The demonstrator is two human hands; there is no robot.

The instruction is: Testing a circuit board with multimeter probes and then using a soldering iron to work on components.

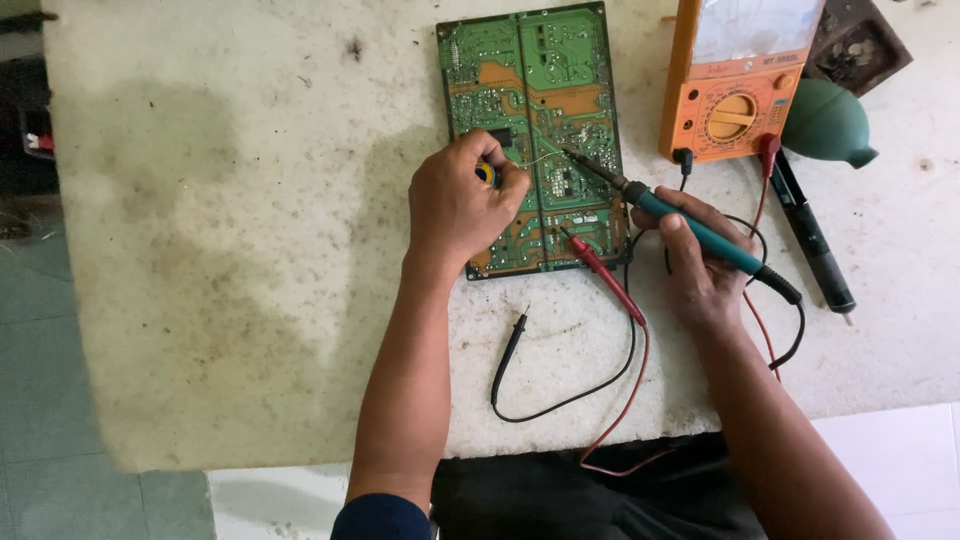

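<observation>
A green and orange circuit board (545, 80) lies solder side up on a stained white table (220, 250). My left hand (458, 205) rests on the board's left part and pinches a small yellow and blue spool (486, 173), from which a thin solder wire runs right. My right hand (700, 262) grips a teal-handled soldering iron (690, 228). Its tip touches the board near the end of the wire.
An orange analog multimeter (735, 85) stands at the back right. Its red probe (605, 275) lies across the board's lower edge and its black probe (510, 345) on the table. A green rubber blower (828, 125) and a black pen-like tool (815, 240) lie at right.
</observation>
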